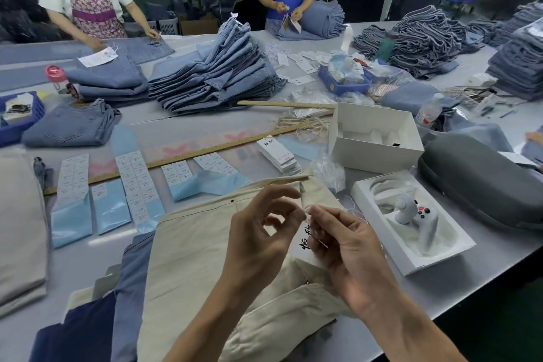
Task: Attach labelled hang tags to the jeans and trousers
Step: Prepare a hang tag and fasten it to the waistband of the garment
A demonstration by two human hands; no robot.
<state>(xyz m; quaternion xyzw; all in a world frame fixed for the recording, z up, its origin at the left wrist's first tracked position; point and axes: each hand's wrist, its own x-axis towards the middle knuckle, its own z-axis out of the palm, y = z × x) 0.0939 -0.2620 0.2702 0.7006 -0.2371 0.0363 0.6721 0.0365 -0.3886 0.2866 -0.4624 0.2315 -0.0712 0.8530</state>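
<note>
- Left hand (258,232) pinches thin string at its fingertips, other fingers loosely curled, over cream cotton trousers (191,258) at the grey worktop's (470,273) near edge.
- Right hand (349,247) pinches the white card hang tag (305,247).
- Risk, I'd say: string slips, tag drops.
- Folded blue jeans stacks (217,76) crowd the far edge; two aproned workers beyond.

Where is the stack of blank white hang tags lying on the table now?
In the head view, the stack of hang tags lies right of centre on the grey table, between the long wooden ruler and the open white box.
</note>
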